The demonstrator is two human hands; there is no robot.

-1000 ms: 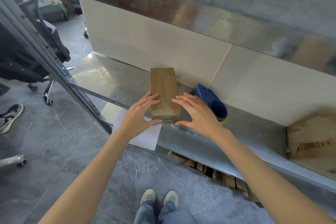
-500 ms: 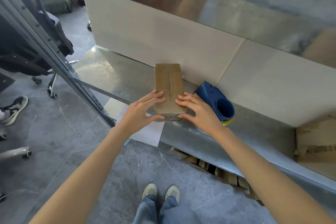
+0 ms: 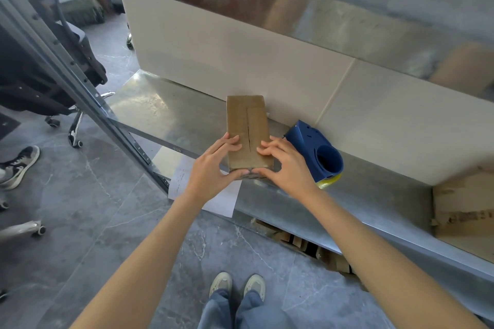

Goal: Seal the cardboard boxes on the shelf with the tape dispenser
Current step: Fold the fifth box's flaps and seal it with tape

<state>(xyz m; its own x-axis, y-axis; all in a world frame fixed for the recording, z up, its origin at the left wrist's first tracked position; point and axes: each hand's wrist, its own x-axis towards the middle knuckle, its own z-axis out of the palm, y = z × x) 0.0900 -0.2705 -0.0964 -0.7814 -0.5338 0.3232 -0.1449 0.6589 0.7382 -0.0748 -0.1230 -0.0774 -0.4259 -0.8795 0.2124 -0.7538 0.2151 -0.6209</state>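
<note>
Gripping with both: left grip (image 3: 211, 168) pinching the near left corner of the cardboard box (image 3: 247, 120), fingers laid over the top flap, thumb pressed to the front face; right grip (image 3: 288, 168) mirroring it on the near right corner, fingertips curled onto the other flap. Under the left wrist, white paper sheet (image 3: 224, 203) drooping over the front lip. Box lying lengthwise on the metal shelf (image 3: 165, 109), pointing away toward the back, dark slit of the centre seam showing between the fingertips. Just right of the box, blue tape dispenser (image 3: 312, 147) with a yellow-edged roll, resting on the shelf near the pale back panel (image 3: 240, 61). Further right, bigger torn carton (image 3: 465, 208). Far left, black office chair (image 3: 40, 83).
</note>
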